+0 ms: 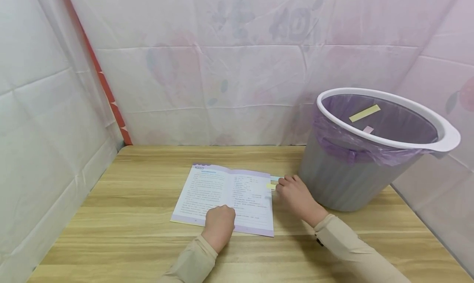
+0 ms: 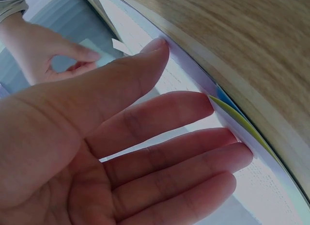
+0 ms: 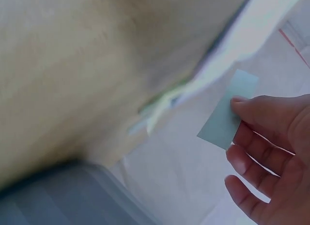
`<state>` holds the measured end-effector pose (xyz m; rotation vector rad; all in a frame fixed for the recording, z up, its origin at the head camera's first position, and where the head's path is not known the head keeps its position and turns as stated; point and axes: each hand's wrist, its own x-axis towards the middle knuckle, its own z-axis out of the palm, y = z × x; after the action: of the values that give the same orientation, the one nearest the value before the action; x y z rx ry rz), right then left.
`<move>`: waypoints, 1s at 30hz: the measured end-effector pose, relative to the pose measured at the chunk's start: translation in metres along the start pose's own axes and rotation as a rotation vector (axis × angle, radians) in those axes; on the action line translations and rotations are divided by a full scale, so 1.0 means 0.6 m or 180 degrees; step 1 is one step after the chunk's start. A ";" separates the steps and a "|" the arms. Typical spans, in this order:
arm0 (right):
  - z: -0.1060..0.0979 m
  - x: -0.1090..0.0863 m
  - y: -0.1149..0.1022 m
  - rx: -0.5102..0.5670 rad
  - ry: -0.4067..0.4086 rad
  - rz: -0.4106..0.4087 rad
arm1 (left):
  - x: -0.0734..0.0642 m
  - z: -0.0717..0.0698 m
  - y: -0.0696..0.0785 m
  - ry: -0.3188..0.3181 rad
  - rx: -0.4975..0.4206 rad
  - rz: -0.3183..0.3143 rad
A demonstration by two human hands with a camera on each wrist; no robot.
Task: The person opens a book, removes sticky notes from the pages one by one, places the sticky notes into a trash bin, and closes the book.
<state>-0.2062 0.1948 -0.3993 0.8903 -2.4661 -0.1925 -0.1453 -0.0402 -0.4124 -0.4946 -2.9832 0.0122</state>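
Observation:
An open booklet [image 1: 248, 192] with purple-edged printed pages lies on the wooden table. Over its lower edge, near the fold, is my left hand [image 1: 220, 225]; in the left wrist view its fingers [image 2: 169, 154] stretch out loosely against the pages, holding nothing. Beyond the right page edge, my right hand [image 1: 298, 198] pinches a pale blue-green paper strip [image 3: 230, 111] between thumb and forefinger, its other fingers loosely bent. From that page edge a yellow tab [image 1: 270, 186] and a light blue tab [image 1: 275, 178] stick out, close to my right fingertips.
A grey bin [image 1: 333, 180] with a white rim and purple liner stands right of the booklet, close to my right hand. Inside show a yellow strip [image 1: 364, 113] and a pink strip [image 1: 368, 129]. Pale cloth walls [image 1: 222, 81] enclose the table [image 1: 133, 209] behind and at both sides.

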 end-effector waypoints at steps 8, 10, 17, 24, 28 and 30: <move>-0.079 0.015 0.032 0.0166 0.0877 -0.0115 | -0.001 -0.005 0.000 -0.0079 -0.0028 -0.0006; -0.110 0.021 0.040 0.0206 0.1196 -0.0194 | -0.001 -0.004 0.000 -0.0049 -0.0021 0.0017; -0.227 0.043 0.057 0.0077 0.2557 -0.0048 | -0.003 -0.007 -0.002 0.0039 0.0016 0.0038; -0.285 0.039 0.101 -0.0226 0.3029 0.0922 | -0.004 -0.004 0.000 0.0118 0.0032 0.0046; -0.296 0.013 0.126 -0.0359 0.2602 0.1285 | -0.005 0.001 0.002 0.0161 0.0078 0.0084; -0.299 0.003 0.134 -0.0375 0.2406 0.1368 | -0.005 0.003 0.002 0.0190 0.0115 0.0100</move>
<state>-0.1611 0.2627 -0.2204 0.2770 -1.8416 0.1319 -0.1420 -0.0398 -0.4144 -0.5279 -2.9115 0.0528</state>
